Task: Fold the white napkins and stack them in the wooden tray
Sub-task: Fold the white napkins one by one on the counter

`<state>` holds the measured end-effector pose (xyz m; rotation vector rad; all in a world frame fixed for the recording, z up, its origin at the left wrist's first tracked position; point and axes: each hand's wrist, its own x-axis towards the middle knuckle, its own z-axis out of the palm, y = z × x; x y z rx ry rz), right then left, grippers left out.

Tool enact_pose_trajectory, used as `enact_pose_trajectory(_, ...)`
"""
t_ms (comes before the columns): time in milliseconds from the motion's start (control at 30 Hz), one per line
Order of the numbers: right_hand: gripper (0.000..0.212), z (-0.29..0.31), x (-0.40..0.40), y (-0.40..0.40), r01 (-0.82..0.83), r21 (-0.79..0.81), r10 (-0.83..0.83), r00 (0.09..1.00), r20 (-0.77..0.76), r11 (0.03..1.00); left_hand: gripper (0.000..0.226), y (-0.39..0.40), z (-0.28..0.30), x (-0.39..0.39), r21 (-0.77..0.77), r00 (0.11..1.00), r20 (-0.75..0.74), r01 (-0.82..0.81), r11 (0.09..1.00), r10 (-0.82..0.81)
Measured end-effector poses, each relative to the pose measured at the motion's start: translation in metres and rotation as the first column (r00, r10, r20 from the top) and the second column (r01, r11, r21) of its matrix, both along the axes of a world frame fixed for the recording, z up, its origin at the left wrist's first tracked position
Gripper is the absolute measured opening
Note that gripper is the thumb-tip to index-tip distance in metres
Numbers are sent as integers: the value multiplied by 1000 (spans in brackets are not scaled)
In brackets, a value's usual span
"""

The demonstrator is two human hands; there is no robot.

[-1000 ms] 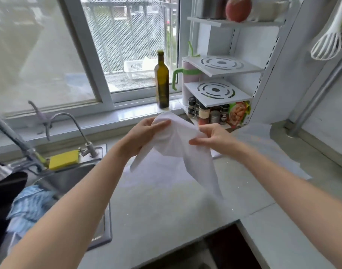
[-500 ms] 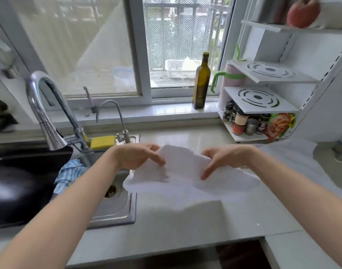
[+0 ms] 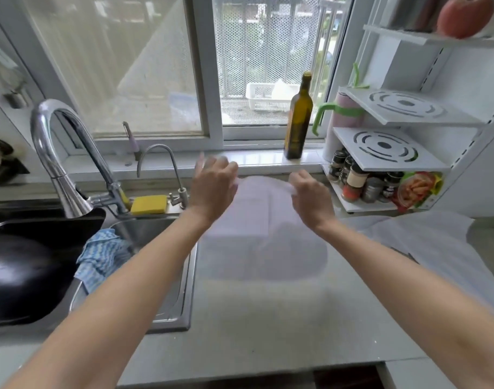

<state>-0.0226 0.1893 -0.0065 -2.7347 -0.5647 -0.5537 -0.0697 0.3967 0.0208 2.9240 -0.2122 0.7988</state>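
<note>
At the far left a black wok [image 3: 24, 279] sits in the sink [image 3: 184, 318], with a blue checked cloth [image 3: 102, 256] draped over the basin edge beside it. Behind them stand the tall chrome faucet [image 3: 58, 153], a smaller tap [image 3: 161, 164] and a yellow sponge [image 3: 148, 204].

Over the grey desk [image 3: 268, 332] the left hand [image 3: 212, 189] is raised with its fingers spread and blurred; it seems to touch the white napkin [image 3: 257, 237] only at its right edge, if at all, and I cannot tell whether it holds it. A second ago both hands gripped the napkin bunched in the air; half a second ago they were drawing it out wide; now it hangs as a broad, blurred sheet, its lower part near or on the desk. The right hand [image 3: 310, 200] pinches the upper right corner with curled fingers.

That change suggests the shake-out is over and the sheet is being laid flat, so folding has not yet begun. A dark green bottle [image 3: 297, 116] stands on the windowsill behind, and to the right is a white rack [image 3: 394, 147] with spice jars [image 3: 358, 182] beneath. More white napkin material [image 3: 436, 248] lies spread on the desk at the right. No wooden tray is in view.
</note>
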Motion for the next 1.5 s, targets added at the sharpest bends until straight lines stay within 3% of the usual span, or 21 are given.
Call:
enact_pose_trajectory(67, 17, 8, -2, -7, -39, 2, 38, 983, 178, 999, 2, 10, -3, -1, 172, 945, 225, 203, 964, -239)
enact_pose_trajectory(100, 19, 7, -5, -12, -67, -50, 77, 970, 232, 996, 4, 14, -9, -6, 269, 914, 214, 285, 920, -346)
enact_pose_trajectory(200, 21, -19, -21, -29, -179, -239, 232, 948, 216, 954, 5, 15, -38, -25, 390, 888, -1, 425, 817, -461)
enact_pose_trajectory(300, 17, -66, -41, -39, -260, -364, 252, 965, -71, 895, 11, 5, -79, -39, 316, 860, -338, 486, 815, -381)
enact_pose_trajectory(367, 22, -101, -54, -43, -273, -374, 187, 950, -249, 886, 25, -3, -109, -44, 256, 783, -577, 444, 859, -233)
enact_pose_trajectory(500, 39, -147, -79, -42, -318, -396, 55, 834, -549, 862, 27, -18, -157, -61, 89, 527, -848, 244, 966, -55)
enact_pose_trajectory(600, 48, -160, -87, -44, -383, -384, -7, 700, -714, 840, 65, -24, -173, -76, 56, 229, -973, 90, 994, 34)
enact_pose_trajectory(667, 47, -162, -89, -46, -417, -361, -22, 629, -777, 835, 94, -25, -172, -84, 71, 101, -993, 54, 996, 66)
enact_pose_trajectory(700, 46, -162, -90, -46, -429, -356, -27, 608, -794, 830, 99, -25, -169, -86, 69, 72, -995, 67, 995, 64)
enact_pose_trajectory(767, 41, -160, -91, -47, -463, -367, -32, 587, -809, 807, 88, -24, -161, -87, 50, 45, -998, 116, 992, 45)
enact_pose_trajectory(867, 34, -153, -92, -45, -551, -379, -32, 537, -843, 744, 47, -20, -152, -88, -19, -17, -1000, 185, 983, -16)
enact_pose_trajectory(1000, 43, -138, -85, -41, -628, -304, -74, 365, -928, 716, 26, -7, -150, -84, -125, -94, -989, 100, 987, -116)
enact_pose_trajectory(1067, 42, -129, -75, -42, -581, -248, -83, 297, -951, 775, 25, 2, -151, -77, -187, -62, -980, -11, 982, -187)
enact_pose_trajectory(1200, 42, -116, -49, -48, -304, -47, 43, 282, -958, 951, 28, 16, -155, -58, -328, 223, -933, -203, 923, -283)
enact_pose_trajectory(1300, 27, -121, -28, -45, -140, 50, 101, 388, -916, 989, 24, 18, -163, -44, -321, 348, -910, -255, 912, -223)
enact_pose_trajectory(1400, 14, -138, -10, -32, -125, -62, 20, 570, -821, 990, 26, 16, -177, -31, -228, 410, -908, -300, 926, -91)
enact_pose_trajectory(1500, 19, -157, -1, -16, -108, -195, -66, 694, -717, 975, 20, 17, -194, -23, -105, 493, -866, -349, 931, 87)
